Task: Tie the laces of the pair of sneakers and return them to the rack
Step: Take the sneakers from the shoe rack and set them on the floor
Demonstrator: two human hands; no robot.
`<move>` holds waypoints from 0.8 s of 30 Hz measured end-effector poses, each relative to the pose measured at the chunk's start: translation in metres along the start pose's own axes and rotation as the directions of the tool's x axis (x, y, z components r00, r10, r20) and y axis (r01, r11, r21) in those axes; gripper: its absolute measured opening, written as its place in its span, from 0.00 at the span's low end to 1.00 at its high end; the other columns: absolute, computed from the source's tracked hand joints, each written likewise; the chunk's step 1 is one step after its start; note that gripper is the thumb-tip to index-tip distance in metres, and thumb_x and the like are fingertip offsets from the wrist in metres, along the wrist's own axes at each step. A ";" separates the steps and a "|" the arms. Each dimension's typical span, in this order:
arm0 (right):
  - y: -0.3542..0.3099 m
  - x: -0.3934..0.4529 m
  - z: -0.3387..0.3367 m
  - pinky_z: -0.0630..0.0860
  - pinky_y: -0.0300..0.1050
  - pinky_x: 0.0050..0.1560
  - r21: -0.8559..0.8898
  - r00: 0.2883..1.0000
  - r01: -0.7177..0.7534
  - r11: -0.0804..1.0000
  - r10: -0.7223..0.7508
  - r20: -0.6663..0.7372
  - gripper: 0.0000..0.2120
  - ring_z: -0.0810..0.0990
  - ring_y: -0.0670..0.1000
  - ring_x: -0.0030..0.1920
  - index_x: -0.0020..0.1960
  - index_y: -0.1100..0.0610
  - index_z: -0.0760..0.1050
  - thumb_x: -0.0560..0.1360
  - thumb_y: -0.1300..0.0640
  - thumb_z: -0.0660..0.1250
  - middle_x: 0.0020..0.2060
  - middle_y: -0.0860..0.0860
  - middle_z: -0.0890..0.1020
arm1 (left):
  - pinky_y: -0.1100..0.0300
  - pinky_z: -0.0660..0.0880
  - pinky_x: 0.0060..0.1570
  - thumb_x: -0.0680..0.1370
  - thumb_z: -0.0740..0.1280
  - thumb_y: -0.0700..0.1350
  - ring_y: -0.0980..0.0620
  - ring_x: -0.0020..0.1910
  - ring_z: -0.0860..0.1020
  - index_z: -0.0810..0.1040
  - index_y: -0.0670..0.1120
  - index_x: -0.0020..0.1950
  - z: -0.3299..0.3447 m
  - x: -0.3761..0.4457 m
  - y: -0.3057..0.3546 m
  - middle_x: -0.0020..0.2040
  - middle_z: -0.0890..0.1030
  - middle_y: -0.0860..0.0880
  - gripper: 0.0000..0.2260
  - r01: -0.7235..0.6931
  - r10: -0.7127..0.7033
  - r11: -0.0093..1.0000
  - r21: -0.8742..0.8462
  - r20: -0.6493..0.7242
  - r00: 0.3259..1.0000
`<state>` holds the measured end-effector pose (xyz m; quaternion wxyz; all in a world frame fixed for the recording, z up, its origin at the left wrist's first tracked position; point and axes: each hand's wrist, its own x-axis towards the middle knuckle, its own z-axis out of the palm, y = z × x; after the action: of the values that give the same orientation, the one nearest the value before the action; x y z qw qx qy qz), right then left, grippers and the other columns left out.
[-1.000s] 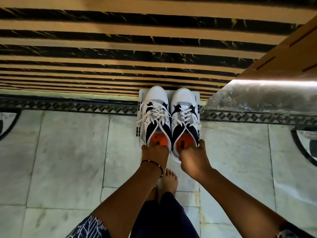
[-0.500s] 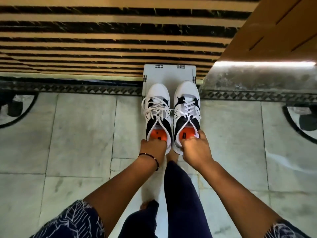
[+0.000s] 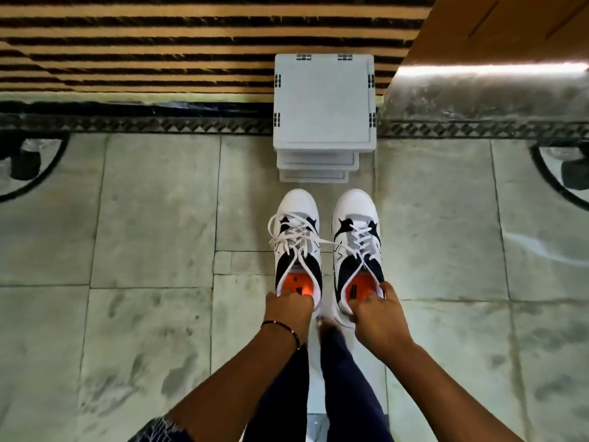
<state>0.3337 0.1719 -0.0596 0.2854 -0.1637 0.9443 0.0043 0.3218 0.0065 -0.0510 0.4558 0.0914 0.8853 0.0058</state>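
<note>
Two white-and-black sneakers with orange insoles are held side by side over the marble floor, toes pointing away from me. My left hand (image 3: 291,309) grips the heel of the left sneaker (image 3: 296,240). My right hand (image 3: 377,317) grips the heel of the right sneaker (image 3: 357,237). Their white laces hang loose and untied, one strand crossing between the shoes. The grey tiered rack (image 3: 322,100) stands just beyond the toes, its top shelf bare.
A striped black-and-tan wall (image 3: 159,43) rises behind the rack. A wooden cabinet with a shiny ledge (image 3: 490,71) juts out at the upper right. My legs in dark trousers (image 3: 334,393) are below the hands. Marble floor tiles (image 3: 143,218) spread to both sides.
Both hands have lifted the sneakers off the rack's top shelf and drawn them back toward me. The rack's top is now uncovered.
</note>
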 end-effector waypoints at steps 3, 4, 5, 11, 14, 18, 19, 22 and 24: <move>0.008 0.024 0.045 0.77 0.55 0.51 0.017 0.998 0.014 1.000 -0.013 -0.055 0.13 0.76 0.53 0.22 0.24 0.52 0.74 0.44 0.60 0.76 0.17 0.51 0.74 | 0.50 0.68 0.58 0.74 0.64 0.40 0.44 0.55 0.75 0.74 0.46 0.55 0.035 0.040 -0.001 0.53 0.80 0.46 0.10 0.015 -0.015 0.999 -0.032 0.000 1.000; 0.011 0.034 0.065 0.77 0.54 0.51 0.034 0.997 0.023 0.999 -0.020 -0.076 0.14 0.76 0.53 0.22 0.23 0.52 0.73 0.42 0.60 0.76 0.17 0.50 0.74 | 0.50 0.68 0.58 0.74 0.64 0.40 0.44 0.56 0.75 0.74 0.46 0.55 0.049 0.058 -0.002 0.53 0.80 0.45 0.10 0.027 -0.027 0.999 -0.039 -0.004 1.000; 0.015 0.046 0.084 0.76 0.53 0.53 0.051 0.995 0.032 0.998 -0.027 -0.094 0.14 0.77 0.54 0.22 0.23 0.52 0.73 0.42 0.61 0.76 0.18 0.51 0.75 | 0.50 0.68 0.58 0.75 0.62 0.39 0.44 0.56 0.75 0.74 0.46 0.56 0.063 0.079 -0.003 0.54 0.80 0.45 0.10 0.041 -0.042 0.998 -0.048 -0.006 0.999; 0.032 0.140 0.192 0.76 0.61 0.53 0.032 0.992 0.046 0.998 -0.042 -0.120 0.14 0.80 0.54 0.26 0.25 0.52 0.76 0.42 0.63 0.73 0.19 0.52 0.77 | 0.48 0.67 0.61 0.75 0.60 0.36 0.42 0.60 0.73 0.72 0.47 0.60 0.142 0.206 -0.020 0.57 0.78 0.45 0.15 0.057 -0.057 0.998 -0.018 0.001 0.998; 0.038 0.185 0.243 0.71 0.61 0.60 -0.009 0.993 0.035 0.999 -0.036 -0.110 0.13 0.82 0.54 0.31 0.29 0.52 0.78 0.45 0.61 0.73 0.23 0.52 0.80 | 0.46 0.66 0.61 0.75 0.60 0.38 0.41 0.62 0.71 0.67 0.47 0.67 0.170 0.262 -0.037 0.61 0.76 0.42 0.20 0.002 -0.002 0.998 0.064 0.000 1.000; 0.044 0.228 0.290 0.57 0.56 0.69 -0.033 0.976 0.055 0.998 -0.061 -0.210 0.10 0.80 0.53 0.29 0.32 0.53 0.79 0.52 0.63 0.71 0.21 0.50 0.79 | 0.41 0.60 0.64 0.74 0.61 0.38 0.40 0.61 0.71 0.56 0.44 0.74 0.187 0.308 -0.054 0.60 0.75 0.40 0.29 -0.028 0.034 0.989 0.147 -0.036 0.999; 0.043 0.233 0.298 0.56 0.57 0.68 -0.041 0.964 0.087 0.995 -0.094 -0.247 0.09 0.80 0.52 0.29 0.33 0.55 0.80 0.54 0.63 0.69 0.21 0.50 0.79 | 0.40 0.58 0.65 0.73 0.62 0.39 0.41 0.60 0.71 0.58 0.44 0.72 0.189 0.314 -0.055 0.58 0.76 0.41 0.28 -0.043 0.051 0.986 0.160 -0.051 0.997; 0.042 0.238 0.310 0.61 0.59 0.67 -0.073 0.935 0.153 0.986 -0.168 -0.312 0.09 0.82 0.51 0.32 0.36 0.56 0.81 0.57 0.62 0.65 0.24 0.51 0.82 | 0.39 0.53 0.67 0.72 0.62 0.41 0.42 0.55 0.74 0.62 0.44 0.67 0.192 0.323 -0.057 0.51 0.79 0.44 0.24 -0.085 0.108 0.970 0.229 -0.088 0.990; 0.044 0.239 0.313 0.74 0.56 0.60 -0.057 0.931 0.187 0.981 -0.195 -0.309 0.10 0.82 0.50 0.31 0.36 0.56 0.81 0.55 0.61 0.69 0.25 0.50 0.82 | 0.38 0.52 0.68 0.72 0.63 0.43 0.42 0.52 0.75 0.69 0.43 0.61 0.192 0.328 -0.057 0.49 0.80 0.45 0.18 -0.084 0.104 0.957 0.276 -0.059 0.993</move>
<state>0.3003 0.1721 -0.4544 0.1291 -0.2569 0.9571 -0.0370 0.2823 -0.0086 -0.4328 0.4056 0.1950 0.8883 -0.0914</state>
